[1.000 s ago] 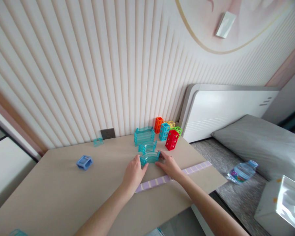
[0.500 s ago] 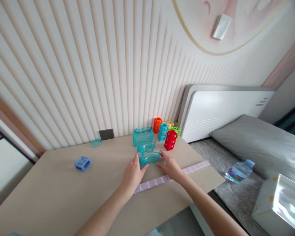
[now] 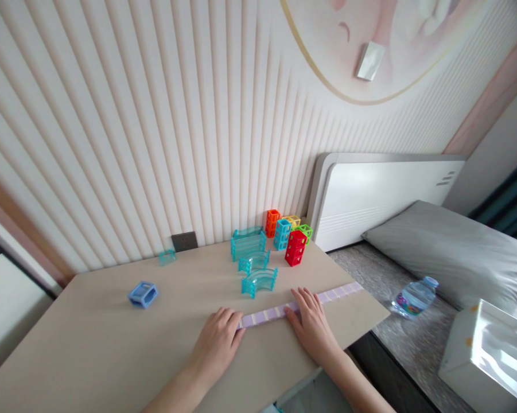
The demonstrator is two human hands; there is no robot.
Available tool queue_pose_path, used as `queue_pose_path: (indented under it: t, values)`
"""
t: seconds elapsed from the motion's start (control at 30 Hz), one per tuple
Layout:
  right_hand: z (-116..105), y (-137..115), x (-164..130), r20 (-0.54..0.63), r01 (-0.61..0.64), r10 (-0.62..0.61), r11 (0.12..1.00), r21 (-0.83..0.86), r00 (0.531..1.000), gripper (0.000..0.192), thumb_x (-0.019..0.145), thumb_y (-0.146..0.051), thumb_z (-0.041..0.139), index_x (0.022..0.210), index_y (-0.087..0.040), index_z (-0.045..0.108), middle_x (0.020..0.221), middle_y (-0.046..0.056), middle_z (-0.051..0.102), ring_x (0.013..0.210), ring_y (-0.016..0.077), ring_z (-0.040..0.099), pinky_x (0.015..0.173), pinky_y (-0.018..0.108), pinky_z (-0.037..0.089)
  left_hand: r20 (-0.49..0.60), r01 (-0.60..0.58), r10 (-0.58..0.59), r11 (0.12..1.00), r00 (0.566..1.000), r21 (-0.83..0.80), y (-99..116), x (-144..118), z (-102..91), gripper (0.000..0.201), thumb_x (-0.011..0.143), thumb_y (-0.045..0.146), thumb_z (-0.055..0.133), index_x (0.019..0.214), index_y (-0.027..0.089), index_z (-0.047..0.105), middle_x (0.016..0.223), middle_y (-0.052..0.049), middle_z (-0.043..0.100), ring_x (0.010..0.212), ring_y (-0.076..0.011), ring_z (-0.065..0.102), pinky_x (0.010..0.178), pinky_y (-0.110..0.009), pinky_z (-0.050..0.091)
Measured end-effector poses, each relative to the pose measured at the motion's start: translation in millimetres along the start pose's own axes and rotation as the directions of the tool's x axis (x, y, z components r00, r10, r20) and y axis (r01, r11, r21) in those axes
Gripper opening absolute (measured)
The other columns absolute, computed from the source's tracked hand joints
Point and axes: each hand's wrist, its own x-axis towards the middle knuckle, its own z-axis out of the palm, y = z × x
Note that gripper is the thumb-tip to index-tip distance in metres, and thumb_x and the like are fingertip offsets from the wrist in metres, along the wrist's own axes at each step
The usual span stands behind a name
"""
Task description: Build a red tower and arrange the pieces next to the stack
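My left hand (image 3: pixel 217 343) lies flat on the beige table (image 3: pixel 90 338), fingertips at the left end of a lilac tile strip (image 3: pixel 303 304). My right hand (image 3: pixel 310 321) rests palm down across the same strip, farther right. Both hands hold nothing. Just beyond them sits a curved teal track piece (image 3: pixel 259 281), apart from both hands, with a second curved piece (image 3: pixel 253 261) behind it and a stack of straight teal pieces (image 3: pixel 247 242) near the wall.
Red (image 3: pixel 295 248), blue (image 3: pixel 282 234), orange (image 3: pixel 272 222), yellow (image 3: pixel 292 220) and green (image 3: pixel 305 231) cube towers stand at the back right. A blue frame block (image 3: pixel 142 294) and a small teal piece (image 3: pixel 167 257) lie left. A bed with a water bottle (image 3: pixel 413 297) lies right.
Both hands let go of the near curved teal piece and drew back toward me onto the lilac strip. The camera tilted slightly.
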Motion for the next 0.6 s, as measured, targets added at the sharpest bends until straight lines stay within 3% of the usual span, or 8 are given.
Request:
queue_pose_path:
  t: [0.17, 0.27, 0.37, 0.47, 0.6]
  values:
    - [-12.3, 15.5, 44.1, -0.118, -0.094, 0.100, 0.994, 0.057, 0.988, 0.052, 0.098, -0.046, 0.046, 0.141, -0.018, 0.055, 0.142, 0.018, 0.059, 0.131, 0.0335, 0.056, 0.111, 0.052, 0.043, -0.031, -0.020, 0.020, 1.000, 0.999, -0.002, -4.1, 5.5, 1.7, 0.018, 0.090, 0.012, 0.063, 0.102, 0.024, 0.069, 0.099, -0.003, 0.072, 0.096, -0.0227, 0.067, 0.087, -0.035, 0.053]
    - [-19.6, 33.6, 90.4, -0.164, -0.264, 0.269, 0.963, 0.051, 0.949, 0.062, 0.090, -0.046, 0.057, 0.141, -0.012, 0.052, 0.137, 0.022, 0.061, 0.132, 0.0380, 0.054, 0.110, 0.054, 0.041, -0.064, -0.021, 0.019, 1.000, 0.998, -0.017, -6.3, 4.6, 5.3, 0.018, 0.091, 0.013, 0.061, 0.103, 0.025, 0.069, 0.100, -0.003, 0.072, 0.096, -0.0222, 0.066, 0.087, -0.035, 0.052]
    - [-15.8, 42.9, 127.2, -0.144, -0.302, 0.308, 0.951, 0.061, 0.941, 0.071, 0.083, -0.048, 0.066, 0.142, -0.012, 0.050, 0.130, 0.021, 0.066, 0.124, 0.0373, 0.061, 0.101, 0.049, 0.048, -0.061, -0.015, 0.013, 0.999, 0.998, -0.038, -7.9, 4.4, 9.0, 0.019, 0.093, 0.015, 0.059, 0.106, 0.025, 0.069, 0.102, -0.004, 0.071, 0.097, -0.0225, 0.065, 0.089, -0.036, 0.052]
    - [-4.7, 40.9, 142.8, -0.126, -0.334, 0.341, 0.939, 0.077, 0.931, 0.058, 0.085, -0.049, 0.063, 0.133, -0.018, 0.056, 0.114, 0.014, 0.074, 0.106, 0.0321, 0.071, 0.085, 0.040, 0.054, -0.066, -0.014, 0.010, 0.998, 0.998, -0.054, -9.2, 4.8, 11.6, 0.019, 0.093, 0.016, 0.060, 0.108, 0.025, 0.068, 0.103, -0.003, 0.071, 0.098, -0.0225, 0.065, 0.089, -0.037, 0.052]
    - [5.1, 32.6, 143.8, -0.122, -0.416, 0.420, 0.908, 0.059, 0.899, 0.043, 0.088, -0.055, 0.056, 0.108, -0.019, 0.067, 0.098, 0.015, 0.077, 0.093, 0.0324, 0.074, 0.075, 0.039, 0.054, -0.065, 0.001, -0.005, 0.998, 0.998, -0.055, -8.9, 6.2, 10.9, 0.018, 0.093, 0.015, 0.060, 0.106, 0.025, 0.068, 0.103, -0.003, 0.071, 0.098, -0.0228, 0.064, 0.090, -0.037, 0.051]
